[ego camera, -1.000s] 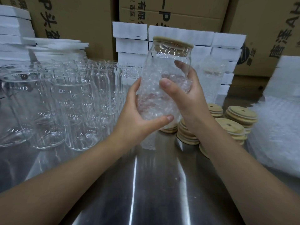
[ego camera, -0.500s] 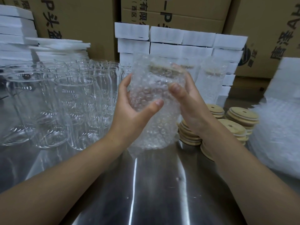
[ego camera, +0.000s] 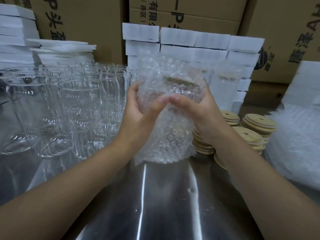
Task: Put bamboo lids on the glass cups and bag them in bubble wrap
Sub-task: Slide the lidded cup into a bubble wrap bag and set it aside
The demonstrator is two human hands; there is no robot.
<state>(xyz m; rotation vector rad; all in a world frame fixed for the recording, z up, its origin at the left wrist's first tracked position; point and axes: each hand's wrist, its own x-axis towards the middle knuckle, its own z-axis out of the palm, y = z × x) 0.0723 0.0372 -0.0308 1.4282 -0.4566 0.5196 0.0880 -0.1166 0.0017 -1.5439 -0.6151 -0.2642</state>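
The reference item is the bubble wrap bag [ego camera: 169, 135], held upright above the near centre of the steel counter [ego camera: 155, 205]. It encloses one glass cup [ego camera: 174, 94]. The bamboo lid [ego camera: 180, 80] shows through the wrap at the top of the cup, and loose wrap extends above the lid. Whether the bottom edge of the bag touches the counter cannot be told.

The left hand [ego camera: 138, 116] grips the left side of the bag, with the thumb across the front and the fingers curled behind. The right hand [ego camera: 202, 116] grips the right side in the same way. The two thumb tips meet at the front of the bag, just below the lid.

To the left of the bag, a group of empty glass cups [ego camera: 69, 110] stands upright. To the right of the bag, behind the right wrist, are the lid stacks [ego camera: 258, 125]. Behind the bag and to its right stands a second bagged cup [ego camera: 226, 87]. Further right of the bag lies a pile of bubble wrap [ego camera: 297, 144]. Behind the bag, white foam blocks [ego camera: 190, 42] are stacked in front of cardboard cartons [ego camera: 190, 13].
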